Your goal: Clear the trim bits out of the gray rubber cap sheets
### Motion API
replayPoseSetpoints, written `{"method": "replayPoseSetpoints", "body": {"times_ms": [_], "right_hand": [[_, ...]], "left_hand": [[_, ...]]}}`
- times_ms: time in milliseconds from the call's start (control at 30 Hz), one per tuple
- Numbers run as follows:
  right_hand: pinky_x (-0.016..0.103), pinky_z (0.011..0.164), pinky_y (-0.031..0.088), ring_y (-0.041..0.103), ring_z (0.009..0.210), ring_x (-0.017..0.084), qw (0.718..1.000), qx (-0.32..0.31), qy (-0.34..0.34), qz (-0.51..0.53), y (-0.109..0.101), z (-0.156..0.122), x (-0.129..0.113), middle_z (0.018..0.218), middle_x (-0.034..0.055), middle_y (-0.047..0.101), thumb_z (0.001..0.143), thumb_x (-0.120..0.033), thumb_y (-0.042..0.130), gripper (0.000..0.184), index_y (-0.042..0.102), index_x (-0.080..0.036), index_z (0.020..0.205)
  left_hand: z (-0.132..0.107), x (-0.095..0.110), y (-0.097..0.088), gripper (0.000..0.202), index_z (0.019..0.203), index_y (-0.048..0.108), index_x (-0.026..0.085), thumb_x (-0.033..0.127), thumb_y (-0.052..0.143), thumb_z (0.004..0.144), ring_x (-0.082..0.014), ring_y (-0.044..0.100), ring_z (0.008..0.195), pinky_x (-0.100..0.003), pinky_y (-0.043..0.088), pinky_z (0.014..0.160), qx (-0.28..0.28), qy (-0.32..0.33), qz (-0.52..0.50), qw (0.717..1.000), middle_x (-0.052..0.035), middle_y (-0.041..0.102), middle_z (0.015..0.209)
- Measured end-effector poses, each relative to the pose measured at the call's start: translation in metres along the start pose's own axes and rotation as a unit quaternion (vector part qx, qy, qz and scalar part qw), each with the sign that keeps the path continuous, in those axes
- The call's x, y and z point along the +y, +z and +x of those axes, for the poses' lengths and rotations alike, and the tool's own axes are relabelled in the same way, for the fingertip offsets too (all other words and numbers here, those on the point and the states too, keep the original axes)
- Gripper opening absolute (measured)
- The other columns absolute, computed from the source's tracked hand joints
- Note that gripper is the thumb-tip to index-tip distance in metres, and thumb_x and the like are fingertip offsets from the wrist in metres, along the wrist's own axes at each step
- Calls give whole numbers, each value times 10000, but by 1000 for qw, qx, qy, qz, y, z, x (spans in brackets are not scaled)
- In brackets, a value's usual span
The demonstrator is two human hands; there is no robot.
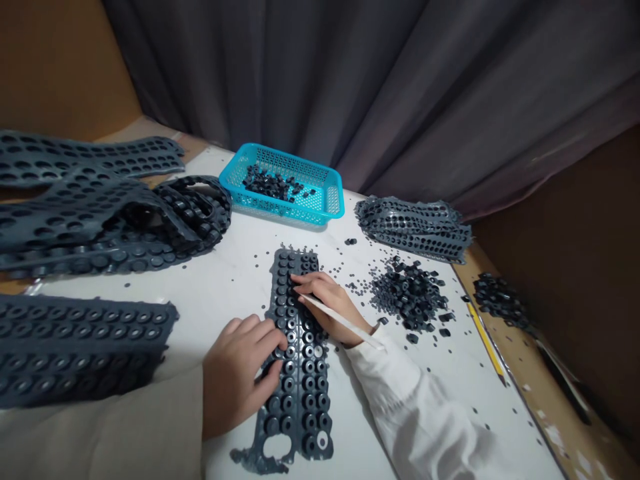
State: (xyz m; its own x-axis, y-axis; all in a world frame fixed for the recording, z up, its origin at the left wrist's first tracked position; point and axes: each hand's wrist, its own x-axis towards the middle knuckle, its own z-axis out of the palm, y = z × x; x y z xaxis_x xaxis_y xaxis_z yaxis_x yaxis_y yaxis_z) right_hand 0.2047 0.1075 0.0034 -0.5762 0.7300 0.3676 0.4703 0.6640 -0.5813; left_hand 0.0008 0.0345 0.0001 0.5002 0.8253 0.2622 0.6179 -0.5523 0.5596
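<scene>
A dark grey molded rubber sheet [309,383] with rows of round, ring-topped studs lies lengthwise before me on the white tabletop. Over its left edge rests my left hand [245,373], thumb and fingers apart, fingertips touching the studs. My right hand [333,307] is closed around a thin white stick [345,320], its fingers at the upper part of the sheet. The stick's working tip is hidden by the fingers. Right of this hand sits a pile of small black rubber pieces [410,293], with tiny dark discs scattered around it.
A blue perforated basket [330,207] holding black pieces stands at the back. Other studded sheets [80,333] and hole-punched sheets [75,207] lie left. A folded perforated sheet [415,227] is at back right. A yellow pencil-like tool [486,343] lies near the right edge.
</scene>
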Motion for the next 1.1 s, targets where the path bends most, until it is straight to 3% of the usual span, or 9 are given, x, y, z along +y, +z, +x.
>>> {"method": "replayPoseSetpoints", "body": {"times_ms": [133,333,400,467,633,700,800,933,1100], "right_hand": [[386,880,494,544,1063,205,993,-21,-35,-109,1,-2,4,1236,123,586,930,-182,414,200,557,-200,1068],[401,869,482,572,1037,233,970,138,72,-185,-19,-2,9,1135,137,612,927,-205,392,199,551,-194,1046],[366,733,505,626,844,226,964,129,148,-178,-41,-1,3,924,112,665,911,-225,421,152,565,-184,934],[314,570,471,599,624,193,961,61,224,-153,-67,-1,-6,697,56,641,893,-251,456,134,554,-185,830],[265,513,427,577,561,158,946,4,319,-50,-105,-5,-18,613,20,609,853,-246,492,129,512,-187,741],[255,499,400,539,523,143,946,24,321,-46,-98,-3,-16,565,0,571,858,-259,498,138,517,-184,744],[255,539,401,538,596,142,965,70,254,-5,-68,6,-10,674,18,598,874,-315,509,160,572,-174,835],[266,646,439,583,734,155,980,55,179,67,-25,17,-1,814,38,647,864,-297,551,141,625,-180,893],[288,688,448,584,759,163,986,41,152,52,-10,16,1,782,36,626,875,-279,545,137,642,-186,904]], "left_hand": [[0,0,-1,127,840,542,209,129,467,776,-193,471,754,-332,339,671,1,-1,-1,1000,-21,560,798],[-2,-1,-1,144,872,537,209,125,450,796,-194,466,762,-340,338,685,3,8,-19,1000,-26,562,813],[-2,1,0,146,863,537,210,124,442,794,-195,464,758,-340,336,682,6,-2,-20,1000,-26,561,809],[-2,2,0,144,844,535,211,120,440,783,-196,463,756,-339,334,679,7,-14,-20,1000,-22,558,800],[-1,2,1,140,842,531,215,122,450,774,-196,467,770,-337,331,691,1,-21,-19,1000,-11,552,804],[-1,0,1,136,848,531,214,126,451,780,-191,469,768,-330,333,685,-7,-17,-17,1000,-9,552,808],[-1,-1,1,129,848,532,211,133,454,781,-188,470,765,-323,335,677,-18,-12,-12,1000,-9,552,809],[-1,0,1,123,835,530,211,136,448,781,-194,466,766,-333,330,684,-14,-21,-8,1000,-11,549,802],[0,1,1,120,834,532,213,140,451,782,-195,462,772,-337,324,690,-20,-19,-11,1000,-11,551,804]]}}
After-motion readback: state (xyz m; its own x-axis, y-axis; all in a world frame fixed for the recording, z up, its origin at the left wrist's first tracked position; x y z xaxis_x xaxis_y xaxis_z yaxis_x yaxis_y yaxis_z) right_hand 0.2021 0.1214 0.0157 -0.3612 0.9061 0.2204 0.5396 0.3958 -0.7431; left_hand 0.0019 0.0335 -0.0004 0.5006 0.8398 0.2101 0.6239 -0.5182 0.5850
